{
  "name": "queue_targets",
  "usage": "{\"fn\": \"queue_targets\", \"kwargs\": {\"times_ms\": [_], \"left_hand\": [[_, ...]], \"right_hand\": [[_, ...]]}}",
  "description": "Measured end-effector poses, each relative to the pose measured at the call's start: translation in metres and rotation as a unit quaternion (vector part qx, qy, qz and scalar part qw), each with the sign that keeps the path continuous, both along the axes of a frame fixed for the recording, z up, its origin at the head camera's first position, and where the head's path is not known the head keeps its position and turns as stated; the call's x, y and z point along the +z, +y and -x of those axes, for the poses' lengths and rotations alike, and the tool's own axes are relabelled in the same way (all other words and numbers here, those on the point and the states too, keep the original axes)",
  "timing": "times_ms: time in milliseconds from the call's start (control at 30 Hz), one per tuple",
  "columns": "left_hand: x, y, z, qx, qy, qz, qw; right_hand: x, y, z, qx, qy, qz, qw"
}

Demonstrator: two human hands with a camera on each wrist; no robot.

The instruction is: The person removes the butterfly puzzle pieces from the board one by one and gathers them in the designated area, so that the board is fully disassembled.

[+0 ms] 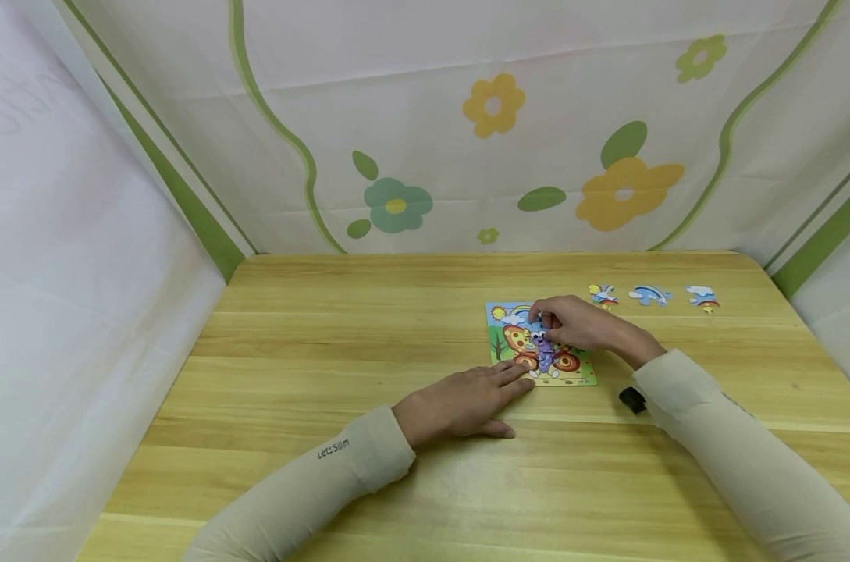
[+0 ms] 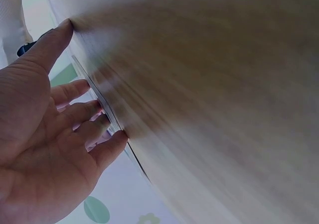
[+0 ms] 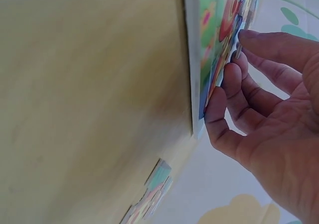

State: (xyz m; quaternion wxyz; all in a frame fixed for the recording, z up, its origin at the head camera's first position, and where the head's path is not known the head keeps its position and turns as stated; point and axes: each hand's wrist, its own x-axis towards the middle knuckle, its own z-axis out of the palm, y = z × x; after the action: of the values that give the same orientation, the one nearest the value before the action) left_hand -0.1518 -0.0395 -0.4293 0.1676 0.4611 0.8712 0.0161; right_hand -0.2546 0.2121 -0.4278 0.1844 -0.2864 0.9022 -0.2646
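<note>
A butterfly jigsaw puzzle board (image 1: 498, 355) lies flat on the table, with a sun, a rainbow and a purple-bodied butterfly on it. My left hand (image 1: 470, 402) rests on its lower left edge, fingers stretched out, thumb on the wood. In the left wrist view the fingertips (image 2: 117, 143) touch the board's edge. Over the board's upper right part, my right hand (image 1: 575, 321) pinches a thin puzzle piece (image 3: 239, 51) between thumb and fingers. The other right fingers touch the board's surface. The piece's picture is hidden by the hand.
Three loose puzzle pieces, one with a sun (image 1: 602, 294), one with a rainbow (image 1: 651, 295) and one with a cloud (image 1: 702, 297), lie in a row at the back right. A small black object (image 1: 632, 400) is beside the right sleeve. A flowered cloth (image 1: 425, 101) hangs behind the table.
</note>
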Motion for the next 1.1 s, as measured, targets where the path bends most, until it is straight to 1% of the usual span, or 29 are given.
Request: {"fn": "queue_targets", "kwargs": {"times_ms": [167, 367, 600, 900, 1100], "left_hand": [[0.000, 0.001, 0.000, -0.001, 0.004, 0.001, 1.0000], [-0.001, 0.001, 0.000, -0.001, 0.001, -0.001, 1.0000], [0.001, 0.000, 0.000, 0.000, -0.001, 0.000, 1.0000], [0.001, 0.000, 0.000, -0.005, 0.004, -0.005, 1.0000], [0.001, 0.000, 0.000, -0.008, 0.006, -0.003, 0.9999]], "right_hand": [[0.000, 0.001, -0.001, -0.001, 0.009, -0.001, 1.0000], [0.002, 0.005, -0.002, -0.001, 0.011, 0.012, 0.9999], [0.003, 0.017, -0.004, -0.019, 0.012, 0.015, 0.9996], [0.014, 0.042, -0.007, -0.030, 0.038, 0.006, 0.9988], [0.021, 0.067, -0.010, -0.052, 0.056, 0.000, 0.9971]]}}
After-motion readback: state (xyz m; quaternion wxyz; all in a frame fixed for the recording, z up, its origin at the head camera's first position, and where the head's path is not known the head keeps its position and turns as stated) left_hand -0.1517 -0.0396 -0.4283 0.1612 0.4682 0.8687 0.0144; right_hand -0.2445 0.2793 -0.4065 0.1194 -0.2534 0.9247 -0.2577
